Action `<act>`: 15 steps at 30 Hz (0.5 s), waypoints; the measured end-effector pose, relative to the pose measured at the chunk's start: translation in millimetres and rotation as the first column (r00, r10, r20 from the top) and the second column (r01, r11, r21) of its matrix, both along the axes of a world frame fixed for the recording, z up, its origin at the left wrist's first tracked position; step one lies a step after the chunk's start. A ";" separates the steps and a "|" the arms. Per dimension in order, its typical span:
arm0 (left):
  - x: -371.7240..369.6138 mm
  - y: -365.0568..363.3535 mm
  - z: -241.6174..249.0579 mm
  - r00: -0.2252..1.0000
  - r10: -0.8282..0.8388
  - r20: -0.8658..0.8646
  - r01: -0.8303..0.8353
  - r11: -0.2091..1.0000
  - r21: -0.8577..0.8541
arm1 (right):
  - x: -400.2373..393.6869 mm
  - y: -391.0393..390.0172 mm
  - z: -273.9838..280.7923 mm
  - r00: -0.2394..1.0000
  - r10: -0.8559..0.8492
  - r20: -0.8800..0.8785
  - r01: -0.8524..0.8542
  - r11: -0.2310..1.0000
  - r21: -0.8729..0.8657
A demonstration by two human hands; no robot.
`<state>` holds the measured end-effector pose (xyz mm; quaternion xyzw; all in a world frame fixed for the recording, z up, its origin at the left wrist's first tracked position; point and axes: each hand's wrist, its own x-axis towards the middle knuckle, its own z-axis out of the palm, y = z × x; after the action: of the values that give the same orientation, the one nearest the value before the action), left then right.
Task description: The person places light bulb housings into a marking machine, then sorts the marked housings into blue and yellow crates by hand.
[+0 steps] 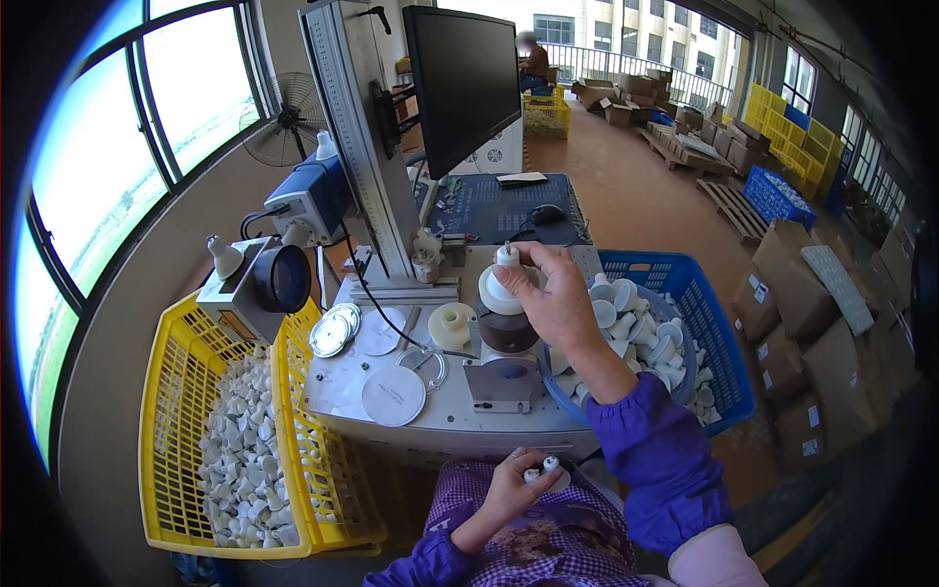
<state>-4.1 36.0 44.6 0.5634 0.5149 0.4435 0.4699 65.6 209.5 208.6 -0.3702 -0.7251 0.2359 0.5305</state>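
Note:
My right hand (pixel 559 293) pinches the narrow top of a white bulb-shaped part (pixel 507 258), upright on a brown round fixture (pixel 507 331) of the machine. Low in front of my lap, my left hand (pixel 514 489) is closed around white parts (pixel 541 472) whose narrow ends stick out. A blue round basin (pixel 693 364) full of white cone-shaped parts (pixel 648 338) stands to the right of the fixture, just beyond my right wrist. Left of the fixture lie a cream ring (pixel 451 326) and a flat white disc (pixel 393 395).
A yellow crate (pixel 164 430) with many white parts stands at the left. The black monitor (pixel 465 83) and a laser head (pixel 284 279) flank a metal column (pixel 360 137). A blue crate (pixel 729 396) stands right. Cartons (pixel 822 342) fill the far right. A person (pixel 534 64) sits far back.

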 end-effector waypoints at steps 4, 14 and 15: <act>9.0 -9.0 -27.6 1.000 -0.028 0.010 0.029 0.997 -0.073 | -4.5 -3.8 -0.9 0.993 -0.119 0.002 0.118 0.990 0.070; 11.3 -16.0 -53.9 0.997 -0.059 -0.055 0.055 0.995 -0.081 | 11.9 -14.2 -16.4 0.997 -0.005 -0.082 0.019 0.985 0.173; 11.3 -18.7 -62.4 0.998 -0.040 -0.043 0.034 0.992 -0.123 | 24.1 -19.3 -22.3 0.996 -0.041 -0.078 0.054 0.984 0.172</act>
<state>7.1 17.3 -17.8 0.5529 0.5411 0.3893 0.4999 89.7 190.2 186.3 -0.3308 -0.7137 0.1723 0.5929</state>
